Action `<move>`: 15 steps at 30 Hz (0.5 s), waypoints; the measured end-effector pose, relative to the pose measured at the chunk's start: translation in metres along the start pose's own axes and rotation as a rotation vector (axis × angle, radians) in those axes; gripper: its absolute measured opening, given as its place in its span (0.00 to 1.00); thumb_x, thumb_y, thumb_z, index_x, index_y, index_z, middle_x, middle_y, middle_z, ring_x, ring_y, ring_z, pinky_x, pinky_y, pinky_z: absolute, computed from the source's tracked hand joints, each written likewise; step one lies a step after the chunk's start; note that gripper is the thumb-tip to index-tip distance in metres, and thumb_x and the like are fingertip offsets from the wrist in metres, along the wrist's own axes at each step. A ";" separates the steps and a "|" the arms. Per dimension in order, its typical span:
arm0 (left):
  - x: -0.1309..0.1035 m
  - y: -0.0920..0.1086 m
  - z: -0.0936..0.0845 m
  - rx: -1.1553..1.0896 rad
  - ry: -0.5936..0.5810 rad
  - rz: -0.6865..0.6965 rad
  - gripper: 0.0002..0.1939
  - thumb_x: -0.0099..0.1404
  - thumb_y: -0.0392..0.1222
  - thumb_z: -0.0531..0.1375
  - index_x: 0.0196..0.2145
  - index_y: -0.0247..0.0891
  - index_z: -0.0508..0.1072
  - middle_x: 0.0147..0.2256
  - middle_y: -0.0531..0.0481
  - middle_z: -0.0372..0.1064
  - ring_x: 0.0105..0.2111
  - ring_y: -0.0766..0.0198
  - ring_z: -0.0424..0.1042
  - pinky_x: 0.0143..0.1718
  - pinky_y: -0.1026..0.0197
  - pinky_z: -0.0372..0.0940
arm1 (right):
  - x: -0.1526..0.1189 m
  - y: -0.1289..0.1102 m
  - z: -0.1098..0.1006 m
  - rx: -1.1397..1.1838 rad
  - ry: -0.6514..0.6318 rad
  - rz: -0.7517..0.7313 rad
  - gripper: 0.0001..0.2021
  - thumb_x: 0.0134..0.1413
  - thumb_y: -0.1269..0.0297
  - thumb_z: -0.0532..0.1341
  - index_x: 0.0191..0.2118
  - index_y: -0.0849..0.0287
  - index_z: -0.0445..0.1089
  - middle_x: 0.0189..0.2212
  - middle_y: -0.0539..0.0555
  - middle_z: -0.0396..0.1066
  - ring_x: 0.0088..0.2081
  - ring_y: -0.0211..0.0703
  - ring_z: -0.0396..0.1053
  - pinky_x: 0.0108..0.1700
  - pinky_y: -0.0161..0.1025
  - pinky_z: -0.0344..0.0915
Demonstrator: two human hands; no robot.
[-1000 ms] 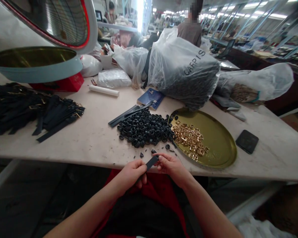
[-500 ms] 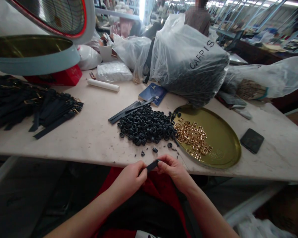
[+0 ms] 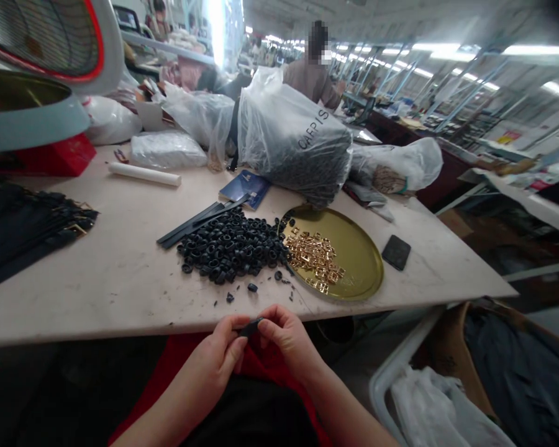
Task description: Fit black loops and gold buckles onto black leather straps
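Just off the table's front edge, a short black strap (image 3: pixel 250 329) is pinched between my two hands. My left hand (image 3: pixel 227 347) is closed on its left part, and my right hand (image 3: pixel 284 338) grips its right end with thumb and fingers. Most of the strap is hidden by the fingers. Beyond the hands lies a heap of small black loops (image 3: pixel 228 248), with a few loose ones nearer to me. To its right, gold buckles (image 3: pixel 314 257) are piled on a round gold tray (image 3: pixel 361 261). Flat black strips (image 3: pixel 190 223) lie behind the heap.
Finished-looking black straps with gold buckles (image 3: pixel 32 220) lie at the left. Behind are a white roll (image 3: pixel 144 174), a blue booklet (image 3: pixel 246 187) and a big plastic bag (image 3: pixel 293 136). A dark flat object (image 3: pixel 396 252) sits right of the tray. A person (image 3: pixel 312 74) stands beyond.
The camera view has swung to the right and up, so the table's contents appear farther left. Both hands keep hold of the strap, and less of it shows between them.
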State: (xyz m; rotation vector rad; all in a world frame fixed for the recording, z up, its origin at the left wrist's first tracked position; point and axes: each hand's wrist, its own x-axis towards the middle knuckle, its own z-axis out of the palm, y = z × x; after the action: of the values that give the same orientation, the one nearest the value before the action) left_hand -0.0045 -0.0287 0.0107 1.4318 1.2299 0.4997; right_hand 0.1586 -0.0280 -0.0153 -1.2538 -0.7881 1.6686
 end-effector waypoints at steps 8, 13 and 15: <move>-0.014 -0.002 0.006 -0.005 0.031 0.072 0.19 0.61 0.48 0.48 0.47 0.38 0.59 0.22 0.55 0.63 0.23 0.64 0.64 0.27 0.64 0.59 | -0.007 0.005 0.001 0.133 -0.034 -0.064 0.12 0.40 0.60 0.66 0.27 0.61 0.65 0.16 0.44 0.65 0.18 0.30 0.59 0.23 0.29 0.53; -0.019 0.002 0.009 0.091 -0.107 0.020 0.22 0.60 0.46 0.49 0.52 0.38 0.58 0.19 0.57 0.63 0.22 0.64 0.65 0.26 0.65 0.58 | -0.020 0.005 -0.001 0.027 -0.133 -0.004 0.12 0.36 0.62 0.68 0.25 0.62 0.66 0.16 0.45 0.65 0.17 0.30 0.58 0.22 0.29 0.53; -0.018 0.003 0.011 0.090 -0.097 0.044 0.22 0.60 0.45 0.49 0.52 0.38 0.58 0.21 0.56 0.65 0.24 0.64 0.66 0.29 0.65 0.59 | -0.022 0.006 -0.001 0.039 -0.151 -0.019 0.13 0.34 0.61 0.69 0.25 0.62 0.66 0.17 0.45 0.66 0.18 0.30 0.59 0.22 0.30 0.53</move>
State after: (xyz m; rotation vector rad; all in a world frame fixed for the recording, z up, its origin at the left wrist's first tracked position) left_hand -0.0009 -0.0491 0.0167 1.5440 1.1579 0.4048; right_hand 0.1601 -0.0501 -0.0118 -1.1007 -0.8511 1.7704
